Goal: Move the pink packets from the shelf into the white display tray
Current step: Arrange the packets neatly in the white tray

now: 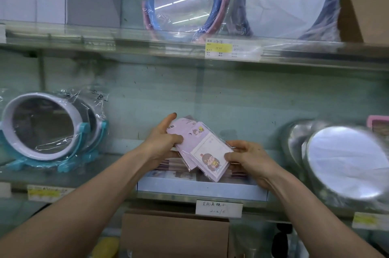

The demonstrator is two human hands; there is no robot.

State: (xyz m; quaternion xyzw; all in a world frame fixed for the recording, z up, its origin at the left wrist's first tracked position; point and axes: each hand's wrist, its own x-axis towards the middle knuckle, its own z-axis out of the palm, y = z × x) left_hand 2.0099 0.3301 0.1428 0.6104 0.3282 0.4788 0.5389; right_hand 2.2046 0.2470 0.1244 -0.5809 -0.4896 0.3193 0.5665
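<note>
White display tray (202,191) at lower centre holds more packets. Left hand (162,144) and right hand (248,157) both grip a fanned stack of pink packets (202,148) just above it.

Head camera faces the shelf (189,196) closely, angled slightly down.

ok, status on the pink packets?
Pink packets gripped by left hand and right hand. Held just above white display tray, not in yet. Other stock already lies in tray.
</note>
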